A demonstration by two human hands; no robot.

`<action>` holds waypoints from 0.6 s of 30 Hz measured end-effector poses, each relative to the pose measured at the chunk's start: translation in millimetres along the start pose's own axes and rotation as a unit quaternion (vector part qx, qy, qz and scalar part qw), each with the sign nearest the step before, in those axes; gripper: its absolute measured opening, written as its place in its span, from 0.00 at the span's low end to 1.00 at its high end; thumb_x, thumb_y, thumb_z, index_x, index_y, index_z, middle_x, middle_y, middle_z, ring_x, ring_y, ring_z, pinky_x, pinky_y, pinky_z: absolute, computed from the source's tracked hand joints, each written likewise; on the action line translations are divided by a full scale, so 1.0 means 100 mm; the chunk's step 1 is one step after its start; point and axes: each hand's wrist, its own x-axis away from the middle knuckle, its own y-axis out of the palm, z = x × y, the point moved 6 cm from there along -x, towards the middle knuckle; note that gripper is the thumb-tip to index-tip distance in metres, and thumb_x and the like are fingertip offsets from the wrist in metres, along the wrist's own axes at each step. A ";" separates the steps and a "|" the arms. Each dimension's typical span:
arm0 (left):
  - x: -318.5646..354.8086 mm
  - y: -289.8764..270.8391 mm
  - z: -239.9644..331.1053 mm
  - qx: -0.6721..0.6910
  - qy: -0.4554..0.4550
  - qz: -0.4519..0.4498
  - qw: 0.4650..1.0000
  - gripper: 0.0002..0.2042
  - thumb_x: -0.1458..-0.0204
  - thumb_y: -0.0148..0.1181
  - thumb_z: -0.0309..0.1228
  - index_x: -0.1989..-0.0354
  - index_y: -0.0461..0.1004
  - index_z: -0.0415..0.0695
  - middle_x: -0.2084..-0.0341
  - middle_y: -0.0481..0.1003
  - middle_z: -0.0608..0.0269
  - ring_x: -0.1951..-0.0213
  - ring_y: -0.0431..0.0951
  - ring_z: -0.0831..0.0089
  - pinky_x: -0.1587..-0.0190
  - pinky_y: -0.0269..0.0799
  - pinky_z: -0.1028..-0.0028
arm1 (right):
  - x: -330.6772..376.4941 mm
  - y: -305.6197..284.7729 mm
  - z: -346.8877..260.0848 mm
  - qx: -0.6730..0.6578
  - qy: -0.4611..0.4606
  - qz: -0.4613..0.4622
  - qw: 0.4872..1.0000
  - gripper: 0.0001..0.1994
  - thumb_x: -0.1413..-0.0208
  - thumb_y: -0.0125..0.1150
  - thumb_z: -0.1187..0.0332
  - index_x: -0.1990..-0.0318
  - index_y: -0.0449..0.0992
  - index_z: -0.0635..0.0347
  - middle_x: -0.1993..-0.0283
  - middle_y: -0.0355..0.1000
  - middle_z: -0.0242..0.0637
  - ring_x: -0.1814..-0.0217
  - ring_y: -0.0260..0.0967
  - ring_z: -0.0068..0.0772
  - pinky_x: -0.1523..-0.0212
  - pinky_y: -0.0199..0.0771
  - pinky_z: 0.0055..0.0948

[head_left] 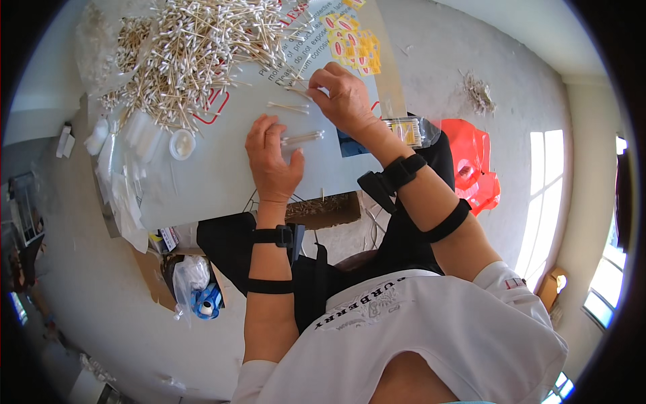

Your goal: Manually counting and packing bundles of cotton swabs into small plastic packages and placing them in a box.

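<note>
My right hand (343,99) is curled over the table, thumb and forefinger pinched at the end of a cotton swab (297,90). My left hand (274,160) rests on the tabletop with bent fingers and its thumb held apart. Beside that thumb lies a small row of cotton swabs (304,138), and the hand does not appear to grip them. Between the two hands and a little farther off are a few loose swabs (288,106). A large heap of cotton swabs (182,57) covers the far left of the table (222,185).
Left of my hands stand clear plastic tubs (140,131) and a round white-rimmed container (182,145). Yellow labels (355,44) are scattered at the far right. A clear pack of swabs (407,131) sits by the right edge, near a red plastic bag (471,161). An open box (323,210) is below the front edge.
</note>
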 end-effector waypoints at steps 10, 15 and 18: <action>-0.03 -0.06 -0.05 0.042 -0.007 0.072 0.996 0.28 0.57 0.58 0.27 0.42 0.65 0.39 0.39 0.63 0.48 0.37 0.61 0.48 0.36 0.58 0.57 | 0.22 0.24 -0.14 0.004 -0.071 -0.065 0.995 0.05 0.55 0.66 0.71 0.71 0.75 0.56 0.67 0.68 0.36 0.60 0.71 0.43 0.61 0.72 0.38; -0.03 0.25 0.09 -0.196 0.035 -0.138 0.970 0.33 0.43 0.54 0.43 0.31 0.55 0.41 0.30 0.52 0.51 0.29 0.49 0.56 0.30 0.39 0.50 | 0.32 0.20 -0.09 0.007 -0.067 -0.095 0.993 0.05 0.56 0.65 0.71 0.71 0.74 0.57 0.69 0.69 0.36 0.64 0.72 0.43 0.65 0.73 0.36; 0.05 0.24 0.14 -0.202 0.019 -0.179 0.963 0.35 0.42 0.52 0.49 0.31 0.53 0.41 0.29 0.50 0.52 0.28 0.48 0.58 0.30 0.36 0.47 | 0.37 0.19 0.03 -0.031 0.014 -0.204 0.978 0.08 0.56 0.68 0.68 0.70 0.76 0.58 0.69 0.71 0.37 0.65 0.73 0.43 0.65 0.73 0.36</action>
